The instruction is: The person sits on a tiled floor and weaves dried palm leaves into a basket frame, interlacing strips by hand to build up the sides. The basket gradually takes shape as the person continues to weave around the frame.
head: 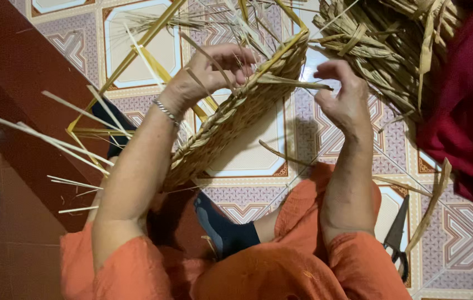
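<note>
You're mid-weave here, working the top edge of that woven straw panel [231,119], which runs diagonally from the lower left toward the upper middle of the frame, propped over your knees above the tiled floor [247,155].

Your left hand [206,75] is wrapped over the panel's upper rim, fingers curled down onto the plaited edge and pinning it, with loose stakes poking out between them. Your right hand [344,97] is just right of the rim, fingertips pinched on a flat dry strand [294,83] that runs from the panel's edge out toward that hand. So both hands are grasping: left clamps the work, right tensions the strand.

Looks to me like you're in the tuck-and-pull part of a row up at the rim. I'd guess the next bit needs the strand kept flat, not twisted, and threaded between the upright yellow stakes [153,36] sticking out at upper left, while the left hand holds firm so the row doesn't loosen.

Other stuff around: a heap of raw straw [383,50] at upper right, red cloth [469,94] along the right edge, scissors [397,236] on the floor at lower right beside your orange clothing [281,272], and a dark sock [225,228] in the lower middle. More pale stakes [53,141] fan out at the left over the reddish-brown surface [19,72].
</note>
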